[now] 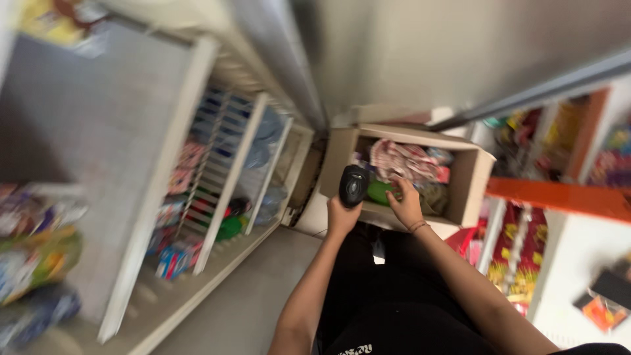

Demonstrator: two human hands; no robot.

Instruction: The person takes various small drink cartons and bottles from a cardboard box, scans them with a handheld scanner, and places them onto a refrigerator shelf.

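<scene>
Your left hand grips a black handheld scanner at the cardboard box edge, your right hand spread over packets inside — mid-scan, I judge; next calls for a steady aim.

Scanner: a black handheld barcode scanner, rounded head, held upright in the left hand with the head pointing toward the box.
Box: an open cardboard box, flaps up, tilted in the blurred view, standing on the floor at the end of the aisle, right in front of the person.
Green item: a bright green packet at the near edge inside the box, under the right hand, whose fingers touch it.
Other contents: a red-and-white patterned packet lying above the green one, partly blurred.
</scene>
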